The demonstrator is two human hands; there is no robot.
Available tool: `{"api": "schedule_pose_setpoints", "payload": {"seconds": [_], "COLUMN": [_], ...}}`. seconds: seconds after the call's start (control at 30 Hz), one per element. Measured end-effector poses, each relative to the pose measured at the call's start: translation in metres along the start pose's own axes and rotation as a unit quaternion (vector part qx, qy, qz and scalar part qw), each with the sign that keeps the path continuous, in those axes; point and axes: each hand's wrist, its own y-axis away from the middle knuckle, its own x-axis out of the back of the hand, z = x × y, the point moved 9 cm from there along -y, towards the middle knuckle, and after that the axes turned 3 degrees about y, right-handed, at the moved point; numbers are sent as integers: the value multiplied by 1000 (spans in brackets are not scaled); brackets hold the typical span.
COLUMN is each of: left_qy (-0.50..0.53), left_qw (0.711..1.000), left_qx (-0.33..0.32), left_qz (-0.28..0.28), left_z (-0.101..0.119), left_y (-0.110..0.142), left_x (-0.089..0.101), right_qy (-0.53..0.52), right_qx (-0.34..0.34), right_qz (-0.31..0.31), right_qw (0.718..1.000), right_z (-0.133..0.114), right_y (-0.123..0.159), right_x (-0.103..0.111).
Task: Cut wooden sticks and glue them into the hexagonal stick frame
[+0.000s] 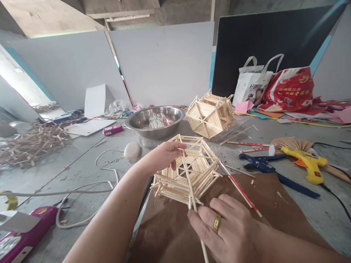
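Note:
A six-sided framework of thin wooden sticks (204,166) rests on a brown sheet (164,233) in front of me. My left hand (161,155) reaches over its left side, thumb and fingers closed at the upper end of a single wooden stick (189,182). Lower down, my right hand (223,223), with a gold ring on one finger, grips the same stick between thumb and forefinger. The stick slants across the framework's near side, and its lower end passes below my right hand. Whether it touches the framework is unclear.
Behind stands a second stick structure (208,118) beside a metal bowl (134,126). On the right lie a yellow glue gun (309,162) and a blue-handled cutter (274,173). A purple power strip (35,226), white cable (95,190) and stick pile (35,146) occupy the left.

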Motion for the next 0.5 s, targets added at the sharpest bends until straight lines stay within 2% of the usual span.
{"api": "schedule_pose_setpoints", "payload": {"seconds": [0.17,0.5], "left_qy": [-27,-35], "left_qw": [1000,999], "left_qx": [-7,-7], "left_qz": [7,10], "left_z": [-1,2], "left_y": [-1,0], "left_x": [1,0], "right_qy": [-6,-1], "right_qx": [0,-46], "right_qz": [-18,11], "right_qw": [1000,999], "right_z": [0,1], "right_y": [3,1], "right_x": [-4,-2]}}
